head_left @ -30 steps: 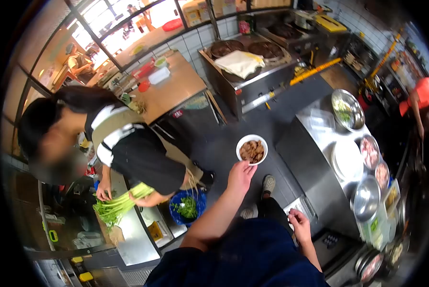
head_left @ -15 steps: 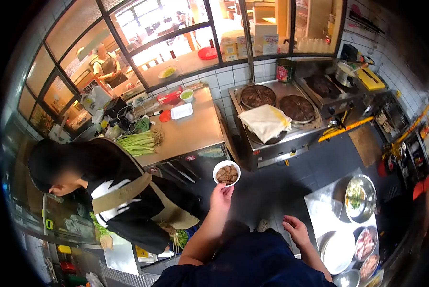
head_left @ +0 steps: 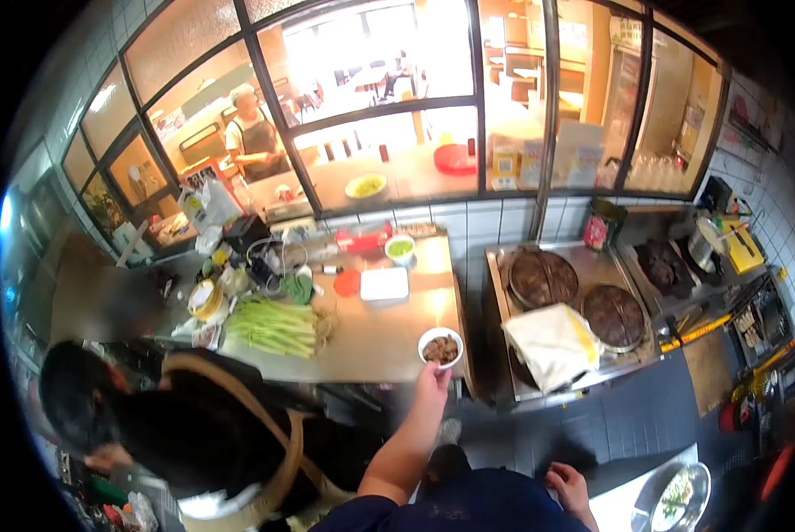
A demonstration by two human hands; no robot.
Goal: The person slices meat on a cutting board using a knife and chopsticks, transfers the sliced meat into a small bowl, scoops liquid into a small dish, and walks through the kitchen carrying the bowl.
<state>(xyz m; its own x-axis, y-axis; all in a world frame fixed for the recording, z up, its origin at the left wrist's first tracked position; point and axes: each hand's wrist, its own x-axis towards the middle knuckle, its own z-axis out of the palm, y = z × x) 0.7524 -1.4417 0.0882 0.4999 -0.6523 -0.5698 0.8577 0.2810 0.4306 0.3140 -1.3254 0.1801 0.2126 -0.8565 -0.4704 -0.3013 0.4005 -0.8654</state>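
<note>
My left hand (head_left: pixel 430 387) grips a small white bowl (head_left: pixel 428 341) by its near rim, thumb on the edge. Chunks of brown cooked meat (head_left: pixel 443 349) lie in the bowl, which is level and at the right front edge of the steel counter (head_left: pixel 389 341). Whether it touches the counter I cannot tell. My right hand (head_left: pixel 568 486) hangs low beside my body, fingers loosely curled and apart, with nothing visible in it. Nearest to it is a steel bowl (head_left: pixel 701 486) with pale and green food on the table at lower right.
Green stalks (head_left: pixel 273 328), a white tray (head_left: pixel 385 285) and a small bowl of chopped greens (head_left: pixel 400 249) sit on the counter. To the right, a stove (head_left: pixel 539 266) carries dark round lids and a cream cloth (head_left: pixel 553 341). A co-worker (head_left: pixel 194 426) bends close on my left.
My left hand has carried the bowl of meat forward from above the floor to the counter's edge. The view has shifted toward the counter and window. The co-worker is bending at the left.
</note>
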